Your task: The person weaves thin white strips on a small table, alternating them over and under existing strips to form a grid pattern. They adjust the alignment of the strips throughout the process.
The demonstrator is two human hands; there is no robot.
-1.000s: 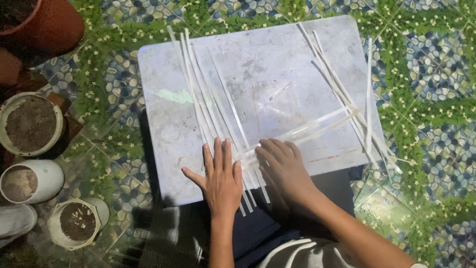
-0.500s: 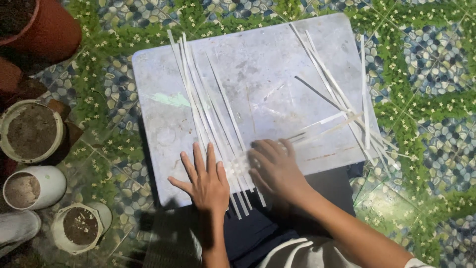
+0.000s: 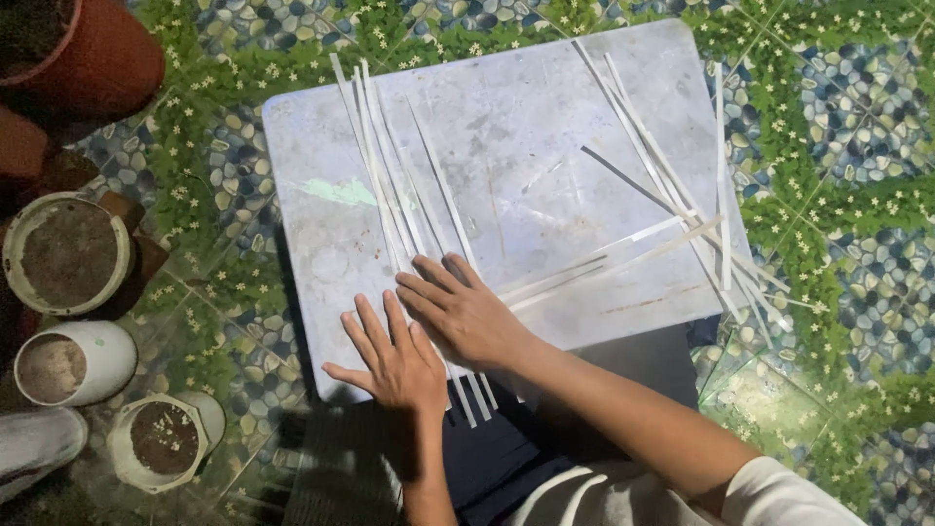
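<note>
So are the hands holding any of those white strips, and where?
Nothing is gripped. The left hand and right hand lie flat, palms down, pressing the near ends of the white strips against the grey board.

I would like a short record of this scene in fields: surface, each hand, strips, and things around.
surface: grey board lying on patterned floor
left hand: flat, fingers spread, on the board's near edge beside the left strips
right hand: flat, pressing on the left bundle of white strips
other strips: second bundle at the right, a few crosswise strips
around: pots with soil at the left
</note>
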